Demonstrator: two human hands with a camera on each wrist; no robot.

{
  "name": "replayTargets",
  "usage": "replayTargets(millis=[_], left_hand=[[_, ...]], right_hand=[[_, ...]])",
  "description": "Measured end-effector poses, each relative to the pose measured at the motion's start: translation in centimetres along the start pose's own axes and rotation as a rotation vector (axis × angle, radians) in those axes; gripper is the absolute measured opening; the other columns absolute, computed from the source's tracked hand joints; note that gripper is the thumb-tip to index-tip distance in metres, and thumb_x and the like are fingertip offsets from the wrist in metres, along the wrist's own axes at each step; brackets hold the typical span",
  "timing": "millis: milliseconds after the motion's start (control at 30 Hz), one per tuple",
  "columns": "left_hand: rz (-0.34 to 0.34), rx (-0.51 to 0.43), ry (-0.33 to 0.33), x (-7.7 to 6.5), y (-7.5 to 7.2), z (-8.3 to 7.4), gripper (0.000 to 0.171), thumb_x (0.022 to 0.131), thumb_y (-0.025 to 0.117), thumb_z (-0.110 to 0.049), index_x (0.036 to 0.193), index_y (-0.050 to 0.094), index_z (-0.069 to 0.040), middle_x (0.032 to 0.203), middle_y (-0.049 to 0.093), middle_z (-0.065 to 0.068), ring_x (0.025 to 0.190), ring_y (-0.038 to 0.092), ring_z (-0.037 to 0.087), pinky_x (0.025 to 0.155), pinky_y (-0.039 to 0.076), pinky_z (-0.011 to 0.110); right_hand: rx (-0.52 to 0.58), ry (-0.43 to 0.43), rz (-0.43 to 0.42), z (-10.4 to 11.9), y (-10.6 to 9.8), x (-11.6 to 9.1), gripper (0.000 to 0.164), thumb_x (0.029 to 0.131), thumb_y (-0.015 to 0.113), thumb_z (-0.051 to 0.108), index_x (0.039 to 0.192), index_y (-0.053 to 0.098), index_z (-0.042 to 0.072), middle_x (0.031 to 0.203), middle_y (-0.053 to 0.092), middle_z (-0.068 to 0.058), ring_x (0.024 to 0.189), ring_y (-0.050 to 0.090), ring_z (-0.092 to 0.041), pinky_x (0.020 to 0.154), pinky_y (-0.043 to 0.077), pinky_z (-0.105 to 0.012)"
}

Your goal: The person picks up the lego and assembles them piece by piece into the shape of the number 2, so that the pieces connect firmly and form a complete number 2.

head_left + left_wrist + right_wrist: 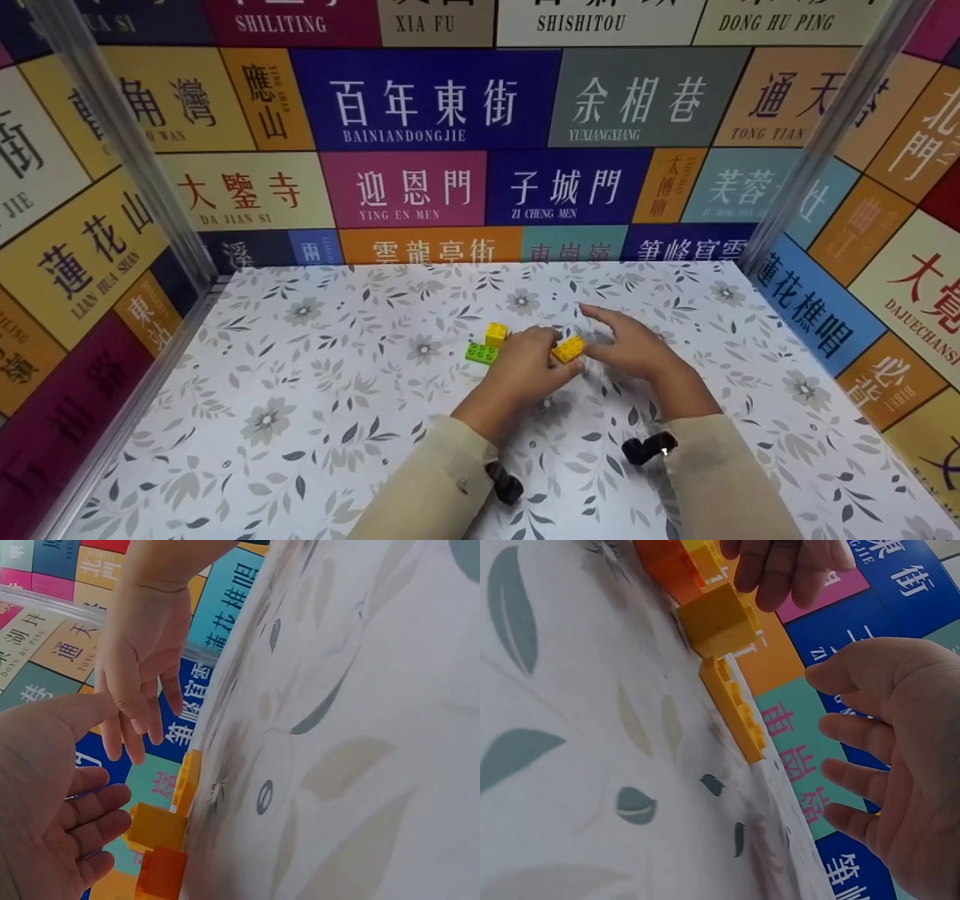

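Observation:
Palm down over the table, my left hand [529, 364] has a green brick [480, 352] on its left and a thin yellow brick [570, 348] by its thumb. A taller yellow brick [496, 334] is at the green one. Just right of the thin brick, my right hand [626, 345] has its thumb and fingers spread. In the wrist views, the relaxed fingers of the left hand [45, 802] and right hand [900, 742] hold nothing. There, an orange brick [161, 874], a thick yellow brick [720, 619] and the thin one [733, 709] stand on the table in a row.
The table [337, 450] has a white cover printed with grey leaves and flowers. Panels of coloured signs [420, 101] wall it in at the back and sides, with clear corner posts [817, 135]. Black straps [504, 484] sit at both cuffs.

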State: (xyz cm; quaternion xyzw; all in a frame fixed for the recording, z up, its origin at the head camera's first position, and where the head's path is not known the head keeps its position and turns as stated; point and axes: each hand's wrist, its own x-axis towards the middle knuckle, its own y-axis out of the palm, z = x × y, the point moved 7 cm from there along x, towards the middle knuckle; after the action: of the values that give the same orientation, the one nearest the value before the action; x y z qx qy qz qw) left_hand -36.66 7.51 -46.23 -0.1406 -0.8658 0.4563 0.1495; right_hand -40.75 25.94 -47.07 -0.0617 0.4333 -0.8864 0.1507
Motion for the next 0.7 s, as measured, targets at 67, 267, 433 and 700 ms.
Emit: replayTargets(millis=[67,267,433,700], left_hand=[[0.012,-0.007,-0.007,0.0,0.3,0.2,0.069,0.099,0.067,-0.060,0.150,0.060,-0.014,0.146,0.068,0.005,0.135,0.064,0.025,0.119,0.050,0.043],[0.047,-0.014,-0.038,0.1,0.9,0.9,0.073,0.099,0.066,-0.063,0.153,0.057,-0.015,0.149,0.066,0.004,0.139,0.062,0.024,0.122,0.047,0.043],[0.065,-0.003,-0.058,0.1,1.2,1.2,0.071,0.099,0.067,-0.061,0.152,0.058,-0.016,0.145,0.068,0.003,0.134,0.063,0.023,0.120,0.048,0.043],[0.102,0.015,-0.080,0.0,1.4,1.4,0.067,0.101,0.068,-0.057,0.153,0.057,-0.015,0.148,0.067,0.003,0.139,0.060,0.023,0.126,0.042,0.044]], right_hand=[[0.007,-0.008,0.009,0.1,0.4,0.1,0.073,0.100,0.068,0.026,0.167,0.038,0.025,0.172,0.042,-0.007,0.159,0.038,-0.041,0.126,0.033,-0.068],[0.018,-0.001,0.030,-0.1,1.3,0.0,0.069,0.099,0.069,0.022,0.164,0.045,0.017,0.166,0.049,-0.015,0.152,0.046,-0.045,0.122,0.039,-0.067],[0.028,0.009,0.047,-0.5,2.0,0.4,0.062,0.100,0.068,0.014,0.159,0.052,0.016,0.159,0.056,-0.017,0.149,0.050,-0.043,0.123,0.039,-0.065],[-0.002,-0.002,0.036,-0.8,2.3,0.7,0.057,0.097,0.065,0.004,0.152,0.061,0.017,0.147,0.067,-0.011,0.134,0.062,-0.037,0.116,0.048,-0.059]])
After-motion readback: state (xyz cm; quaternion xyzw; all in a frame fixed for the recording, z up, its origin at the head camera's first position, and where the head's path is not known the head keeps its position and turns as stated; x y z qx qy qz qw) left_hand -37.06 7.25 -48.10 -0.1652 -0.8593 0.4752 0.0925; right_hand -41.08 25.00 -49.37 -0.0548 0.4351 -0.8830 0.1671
